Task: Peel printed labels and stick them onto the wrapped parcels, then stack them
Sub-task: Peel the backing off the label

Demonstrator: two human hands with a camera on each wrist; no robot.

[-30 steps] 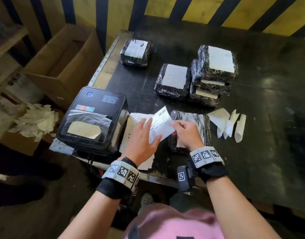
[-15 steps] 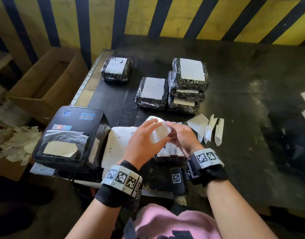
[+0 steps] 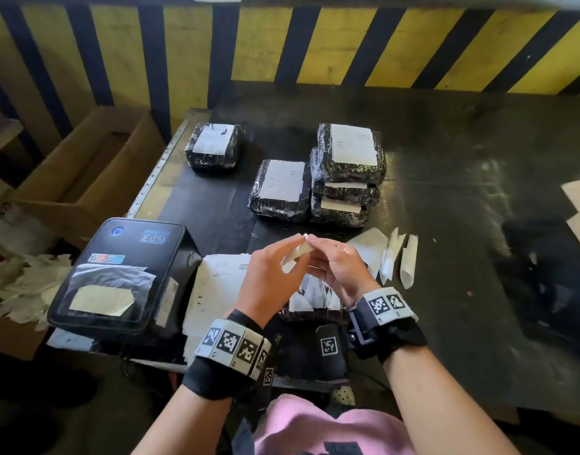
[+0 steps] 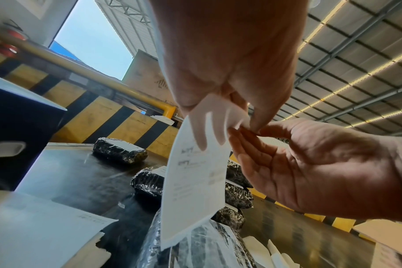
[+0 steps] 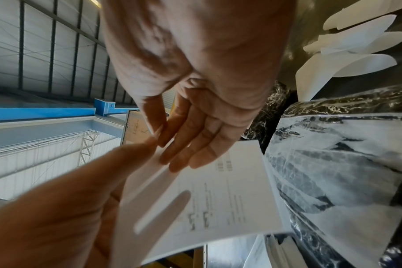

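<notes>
Both hands meet above the near edge of the black table (image 3: pixel 446 224). My left hand (image 3: pixel 295 249) and right hand (image 3: pixel 318 247) pinch the top corner of one white printed label (image 3: pixel 298 255), which hangs down from the fingers (image 4: pixel 195 177). Its print faces the right wrist view (image 5: pixel 213 203). Below the hands lies a black wrapped parcel (image 3: pixel 315 302) with no label on top. Further back are a stack of three labelled parcels (image 3: pixel 347 172), a single labelled parcel (image 3: pixel 279 188) and another (image 3: pixel 213 144).
A black label printer (image 3: pixel 118 277) sits at the table's left front corner, with a strip of printed labels (image 3: pixel 216 284) beside it. Curled backing papers (image 3: pixel 390 254) lie right of the hands. A cardboard box (image 3: pixel 85 172) and crumpled paper (image 3: pixel 29 284) are left of the table.
The label was held flat over the near parcel a second ago. Both hands have since risen and closed together on its top corner, so it now hangs down.
</notes>
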